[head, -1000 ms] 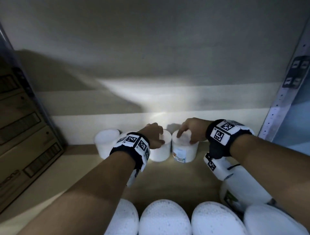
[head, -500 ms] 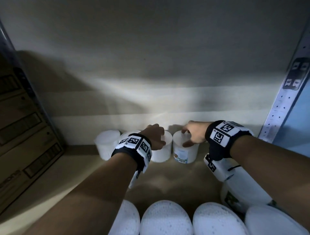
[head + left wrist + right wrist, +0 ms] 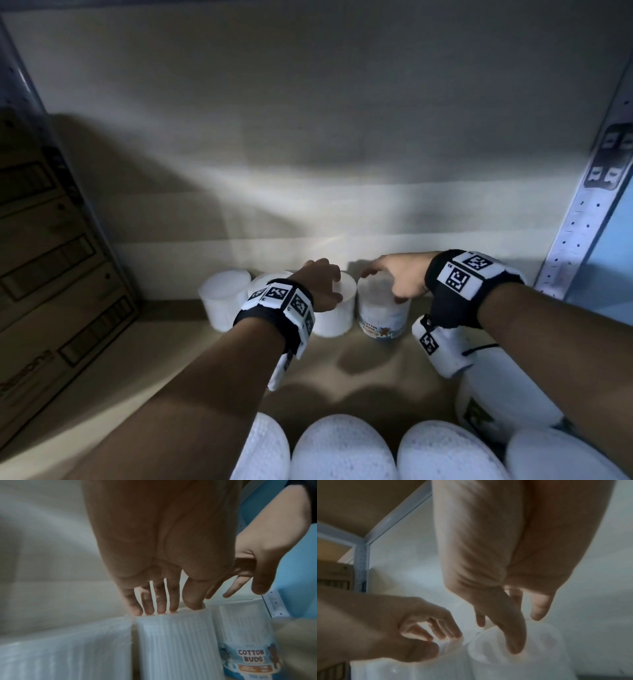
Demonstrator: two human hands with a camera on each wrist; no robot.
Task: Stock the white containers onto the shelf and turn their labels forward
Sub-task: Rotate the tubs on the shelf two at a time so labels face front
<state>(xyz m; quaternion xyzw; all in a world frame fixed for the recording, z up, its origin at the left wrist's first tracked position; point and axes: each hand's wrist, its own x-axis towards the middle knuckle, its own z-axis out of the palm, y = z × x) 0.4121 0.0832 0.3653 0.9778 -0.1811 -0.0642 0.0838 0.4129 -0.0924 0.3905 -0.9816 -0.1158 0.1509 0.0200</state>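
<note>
Several white round containers stand in a row at the back of the shelf [image 3: 363,373]. My left hand [image 3: 330,291] grips the top of a plain-sided white container [image 3: 334,317], fingers curled over its rim [image 3: 171,609]. Just to the right, my right hand [image 3: 383,286] holds the lid of the labelled container [image 3: 383,322], fingers on the far rim and thumb at the front. Its "Cotton Buds" label [image 3: 250,657] faces forward. In the blurred right wrist view my right hand [image 3: 513,632] hangs over that lid [image 3: 544,642]. Another white container [image 3: 224,298] stands farther left; one more is mostly hidden behind my left wrist.
Cardboard boxes [image 3: 51,274] fill the left side. A perforated metal upright [image 3: 589,212] bounds the right. Several white lids [image 3: 342,448] line the near edge, and a large white container [image 3: 507,401] with a green label lies under my right forearm.
My right hand has twisted the labelled container, so its label has swung from the front-left to face forward. My left hand has stayed on its container.
</note>
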